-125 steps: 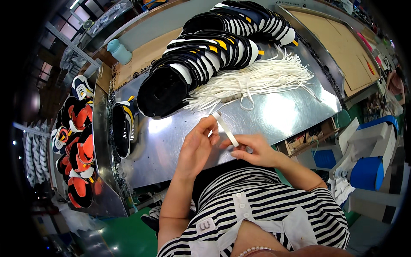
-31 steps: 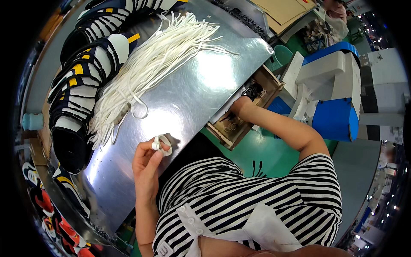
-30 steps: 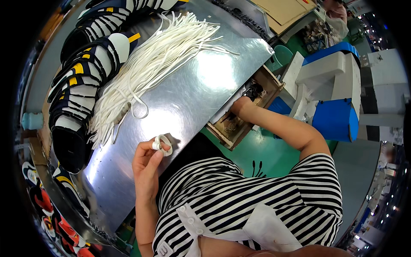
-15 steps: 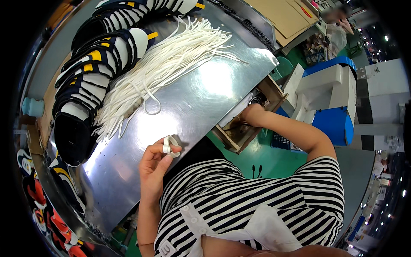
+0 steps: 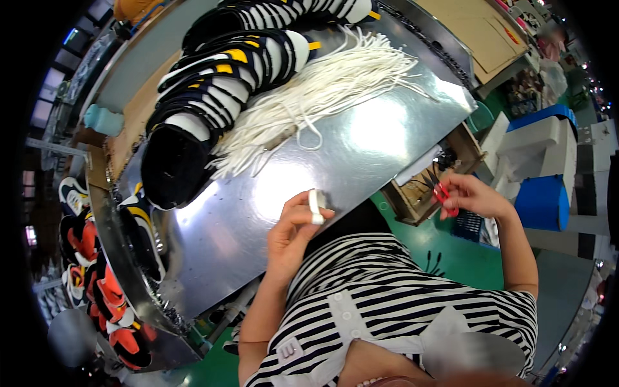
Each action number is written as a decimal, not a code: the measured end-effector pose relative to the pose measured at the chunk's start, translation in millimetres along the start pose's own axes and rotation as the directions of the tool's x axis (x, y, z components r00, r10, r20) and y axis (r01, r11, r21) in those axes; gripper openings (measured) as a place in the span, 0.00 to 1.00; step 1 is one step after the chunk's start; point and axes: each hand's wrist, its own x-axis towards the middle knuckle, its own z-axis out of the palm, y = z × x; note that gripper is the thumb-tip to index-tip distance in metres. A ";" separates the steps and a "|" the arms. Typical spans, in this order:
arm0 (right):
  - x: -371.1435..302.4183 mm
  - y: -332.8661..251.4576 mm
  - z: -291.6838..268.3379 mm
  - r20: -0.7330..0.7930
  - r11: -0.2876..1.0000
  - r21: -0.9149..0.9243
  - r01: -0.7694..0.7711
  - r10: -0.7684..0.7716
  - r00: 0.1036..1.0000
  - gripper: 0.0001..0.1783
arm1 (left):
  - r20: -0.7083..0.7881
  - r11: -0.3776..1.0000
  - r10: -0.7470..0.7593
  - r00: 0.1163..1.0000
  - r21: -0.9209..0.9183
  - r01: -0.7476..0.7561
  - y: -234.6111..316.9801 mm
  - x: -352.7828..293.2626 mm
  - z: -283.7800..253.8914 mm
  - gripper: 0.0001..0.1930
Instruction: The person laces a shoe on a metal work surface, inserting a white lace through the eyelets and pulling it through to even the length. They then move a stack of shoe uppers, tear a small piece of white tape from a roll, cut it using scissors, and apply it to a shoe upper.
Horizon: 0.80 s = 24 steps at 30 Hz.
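Note:
My left hand (image 5: 291, 238) is above the near edge of the metal table, its fingers closed around a white ring-shaped band (image 5: 317, 208) that looks like a small roll of tape. At the right, my right hand (image 5: 472, 195) grips small scissors (image 5: 445, 198) by their red handles. The dark blades point up and away, over an open wooden drawer (image 5: 412, 209). Beyond my left hand lies a big bundle of white shoelaces (image 5: 335, 87), with one lace looping out of its near side. A long row of black, white and yellow shoe uppers (image 5: 213, 97) stands left of the laces.
The shiny metal table (image 5: 219, 258) has a raised rim at its left. Below that rim are orange and white shoes (image 5: 109, 290). A blue and white plastic bin (image 5: 535, 161) stands right of the drawer. Cardboard (image 5: 477, 39) lies at the far right, and a pale blue container (image 5: 103, 120) at the left.
My right hand has come up out of the drawer with the red-handled scissors in it. My left hand still holds the white band. The whole view has shifted, moving the table rightward in the picture.

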 end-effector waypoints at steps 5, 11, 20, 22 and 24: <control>36.6 -13.9 72.4 0.221 0.923 0.358 0.138 -0.228 0.948 0.17 | -0.007 0.973 0.105 0.994 0.206 -0.101 10.6 -8.3 -2.9 0.08; 58.0 -38.4 109.1 0.273 0.855 0.512 0.087 -0.258 0.927 0.15 | -0.090 0.951 0.021 0.996 0.308 0.007 19.4 -22.4 -3.5 0.05; 72.3 -34.5 125.3 0.220 0.912 0.312 0.268 -0.343 0.913 0.14 | 0.074 0.988 -0.066 0.995 -0.131 0.076 21.0 -20.5 4.8 0.16; 75.6 -28.1 127.1 0.151 0.901 0.180 0.394 -0.421 0.894 0.15 | 0.123 0.980 -0.067 0.990 -0.178 0.088 24.6 -17.0 10.9 0.17; 75.1 -28.3 123.8 0.156 0.897 0.153 0.415 -0.437 0.886 0.16 | 0.190 0.979 -0.080 0.979 -0.171 0.113 23.6 -15.3 8.0 0.19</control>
